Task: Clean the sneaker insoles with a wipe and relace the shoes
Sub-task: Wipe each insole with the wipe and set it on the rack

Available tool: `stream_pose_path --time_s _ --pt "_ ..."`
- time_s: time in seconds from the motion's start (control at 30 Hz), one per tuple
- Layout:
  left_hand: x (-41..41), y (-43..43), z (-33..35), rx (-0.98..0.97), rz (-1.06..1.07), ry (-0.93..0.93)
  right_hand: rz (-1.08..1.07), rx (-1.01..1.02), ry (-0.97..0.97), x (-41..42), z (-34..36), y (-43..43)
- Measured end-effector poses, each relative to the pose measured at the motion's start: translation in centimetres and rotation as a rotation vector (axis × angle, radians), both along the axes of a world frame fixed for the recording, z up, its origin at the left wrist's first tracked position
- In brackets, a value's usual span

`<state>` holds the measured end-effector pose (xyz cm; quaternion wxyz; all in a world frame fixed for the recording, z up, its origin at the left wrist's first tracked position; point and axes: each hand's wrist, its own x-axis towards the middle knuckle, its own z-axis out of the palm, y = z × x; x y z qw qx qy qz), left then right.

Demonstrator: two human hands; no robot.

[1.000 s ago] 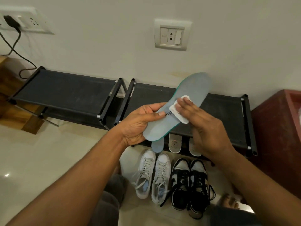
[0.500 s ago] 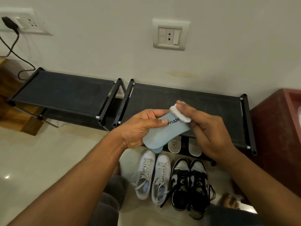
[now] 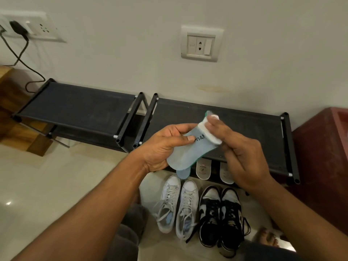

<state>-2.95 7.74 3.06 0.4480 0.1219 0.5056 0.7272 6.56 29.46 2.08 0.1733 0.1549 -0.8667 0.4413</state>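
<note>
Setting: pale wall (image 3: pixel 131 53) with a switch plate (image 3: pixel 200 44); a black charger (image 3: pixel 17 29) is plugged in at far left, its cable trailing down.
Furniture: two low black racks stand side by side against the wall, the left rack (image 3: pixel 75 108) and the right rack (image 3: pixel 254 127); a red cabinet (image 3: pixel 320 157) is at the right edge.
Floor: glossy pale tile (image 3: pixel 56 185).
Insole: light blue insole (image 3: pixel 186 153), held in the air in front of the right rack, heel end toward the person and toe end pointing away to the wall; dark printed letters show near the middle and a green edge at the far end.
Left hand: the left hand (image 3: pixel 162 146) grips the heel half of the insole, thumb laid across its top just beside the letters.
Right hand: the right hand (image 3: pixel 243 157) pinches a white wipe (image 3: pixel 212 138) against the insole's upper face, fingers curled over it.
Sneakers: white sneakers (image 3: pixel 178 206) and black-and-white sneakers (image 3: pixel 220 213) sit in a row on the floor below the hands, toes toward the rack, laces loose.
Other insoles: three loose insoles (image 3: pixel 203 169) poke out from under the right rack, just beyond the sneaker toes.
</note>
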Motion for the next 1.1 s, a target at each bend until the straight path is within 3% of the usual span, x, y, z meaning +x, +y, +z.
stream_pose_path --time_s 0.17,0.3,0.63,0.77,0.9,1.1 --pt "0.0 0.2 -0.3 0.030 0.040 -0.004 0.019 0.024 0.010 0.2 0.2 -0.2" --pt "-0.2 0.1 -0.4 0.078 0.077 -0.027 0.062 0.174 0.102 0.6 0.6 -0.6" --pt "0.3 -0.3 -0.2 0.127 -0.099 -0.155 0.111 0.422 0.236 0.6 0.2 -0.5" --pt "0.2 -0.3 0.1 0.034 -0.048 -0.058 0.075 0.556 0.258 0.1 0.0 1.0" --pt "0.0 -0.4 0.1 -0.048 -0.050 -0.017 -0.020 0.500 0.185 0.1 -0.2 0.6" --pt "0.0 -0.5 0.1 -0.067 -0.083 -0.026 0.032 0.551 0.226 0.0 -0.6 0.6"
